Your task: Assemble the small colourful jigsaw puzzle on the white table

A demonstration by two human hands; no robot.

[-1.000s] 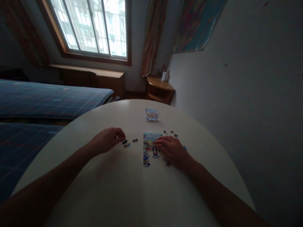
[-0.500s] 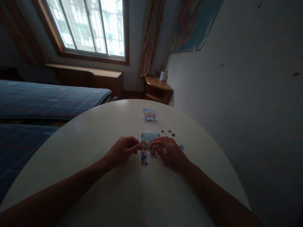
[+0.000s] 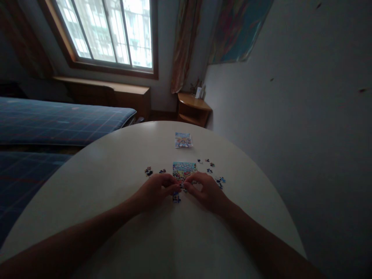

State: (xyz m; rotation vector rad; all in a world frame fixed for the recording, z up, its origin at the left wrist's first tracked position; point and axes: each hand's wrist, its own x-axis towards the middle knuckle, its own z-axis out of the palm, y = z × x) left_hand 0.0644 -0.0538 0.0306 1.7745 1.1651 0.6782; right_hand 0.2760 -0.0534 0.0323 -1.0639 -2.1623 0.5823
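A small colourful jigsaw puzzle (image 3: 184, 169), partly put together, lies in the middle of a round white table (image 3: 122, 162). My left hand (image 3: 157, 190) and my right hand (image 3: 205, 190) meet over its near part, fingertips pinched together at one spot. What the fingers hold is too small to make out. Loose pieces (image 3: 148, 171) lie left of the puzzle, and more loose pieces (image 3: 209, 164) lie to its right.
A small printed card or packet (image 3: 183, 140) lies farther back on the table. Beyond the table are a bed with a blue checked cover (image 3: 58, 120), a wooden corner shelf (image 3: 193, 108) and a window. A grey wall is close on the right.
My left hand left the loose pieces at the left and came to the puzzle. My right hand slid nearer, so both now pinch at the puzzle's near part.
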